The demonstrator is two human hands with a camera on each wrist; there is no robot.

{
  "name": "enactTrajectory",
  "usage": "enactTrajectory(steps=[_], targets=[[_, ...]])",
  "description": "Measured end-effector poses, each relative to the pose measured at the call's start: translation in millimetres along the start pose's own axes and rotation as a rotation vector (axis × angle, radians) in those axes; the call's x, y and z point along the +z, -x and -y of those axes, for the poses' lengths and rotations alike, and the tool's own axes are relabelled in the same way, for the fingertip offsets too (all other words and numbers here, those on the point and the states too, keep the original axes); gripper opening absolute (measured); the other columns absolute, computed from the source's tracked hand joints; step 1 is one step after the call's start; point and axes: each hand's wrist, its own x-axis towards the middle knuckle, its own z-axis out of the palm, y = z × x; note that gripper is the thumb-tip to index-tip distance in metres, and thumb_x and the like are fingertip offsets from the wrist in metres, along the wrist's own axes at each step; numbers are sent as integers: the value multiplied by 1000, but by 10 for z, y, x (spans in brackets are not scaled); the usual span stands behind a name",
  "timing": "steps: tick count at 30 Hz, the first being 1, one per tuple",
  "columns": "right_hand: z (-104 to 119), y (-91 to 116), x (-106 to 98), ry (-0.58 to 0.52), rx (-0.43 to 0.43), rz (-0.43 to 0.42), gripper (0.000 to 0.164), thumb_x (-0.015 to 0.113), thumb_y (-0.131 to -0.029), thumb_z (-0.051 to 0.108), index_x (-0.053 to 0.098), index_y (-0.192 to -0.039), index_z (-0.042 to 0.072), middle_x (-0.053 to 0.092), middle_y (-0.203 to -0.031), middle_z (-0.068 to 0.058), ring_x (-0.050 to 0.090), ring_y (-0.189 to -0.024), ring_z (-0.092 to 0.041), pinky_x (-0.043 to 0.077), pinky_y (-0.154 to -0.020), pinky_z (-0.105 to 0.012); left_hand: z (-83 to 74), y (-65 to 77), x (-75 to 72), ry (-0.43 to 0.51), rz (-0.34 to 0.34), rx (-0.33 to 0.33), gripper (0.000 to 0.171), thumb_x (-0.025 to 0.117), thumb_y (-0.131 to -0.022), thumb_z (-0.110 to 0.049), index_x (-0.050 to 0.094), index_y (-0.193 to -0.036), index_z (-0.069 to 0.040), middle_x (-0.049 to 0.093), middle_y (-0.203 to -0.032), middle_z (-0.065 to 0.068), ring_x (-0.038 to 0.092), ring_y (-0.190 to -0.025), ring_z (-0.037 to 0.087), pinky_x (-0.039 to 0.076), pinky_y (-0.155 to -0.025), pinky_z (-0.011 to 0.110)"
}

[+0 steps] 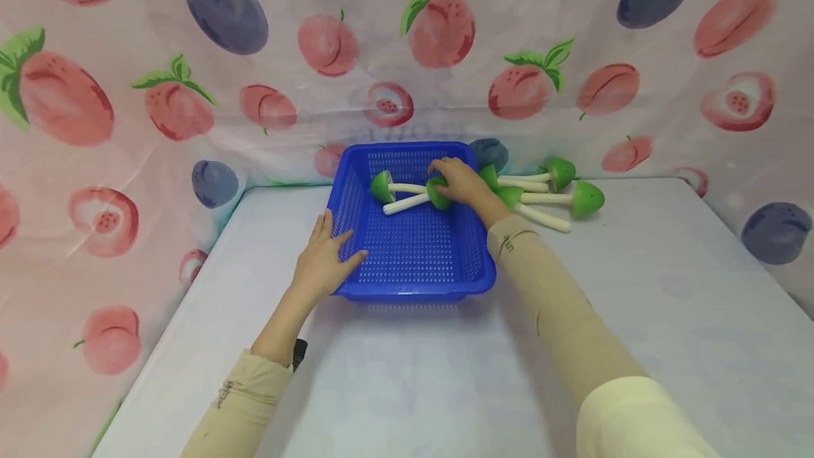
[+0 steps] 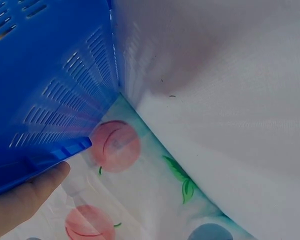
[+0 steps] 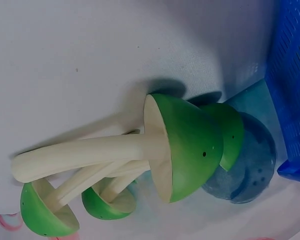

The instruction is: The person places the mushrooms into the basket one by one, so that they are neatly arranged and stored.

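A blue plastic basket with slotted walls stands on the table. My left hand rests on its left rim with the fingers spread; in the left wrist view, fingers lie along the outside of the rim. Over the basket's right side, my right hand grips the green cap of an artificial mushroom, its pale stem pointing left. Behind that stem, another green-capped mushroom lies in the basket. The right hand is outside the right wrist view.
Several more green-capped mushrooms lie in a loose cluster just right of the basket, also seen in the right wrist view, where one large mushroom cap is nearest. A fruit-print cloth hangs behind the white table.
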Motion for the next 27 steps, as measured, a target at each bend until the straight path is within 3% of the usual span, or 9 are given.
enactTrajectory(steps=[11, 21, 27], targets=[[52, 46, -56, 15, 31, -159, 24, 57, -88, 5, 62, -111, -1, 63, -108, -20, 56, -105, -38, 47, -91, -47, -12, -17, -3, 18, -18, 6, 64, 53, -92, -45, 46, -138, -2, 5, -156, 26, 1, -146, 37, 31, -105, 60], [56, 79, 9, 120, 259, -481, 18, 55, -91, 10, 61, -103, -1, 60, -105, -21, 56, -97, -39, 50, -76, -52, -7, 13, -8, 33, -8, -14, 64, 54, -92, -44, 45, -139, -2, 4, -156, 25, 0, -146, 36, 27, -108, 60], [47, 113, 32, 76, 265, -585, 17, 54, -90, 7, 62, -102, -1, 61, -102, -20, 57, -92, -39, 50, -74, -51, -2, 14, -23, 36, 0, -14, 63, 54, -92, -44, 45, -139, -2, 4, -156, 25, 0, -147, 36, 28, -108, 60]])
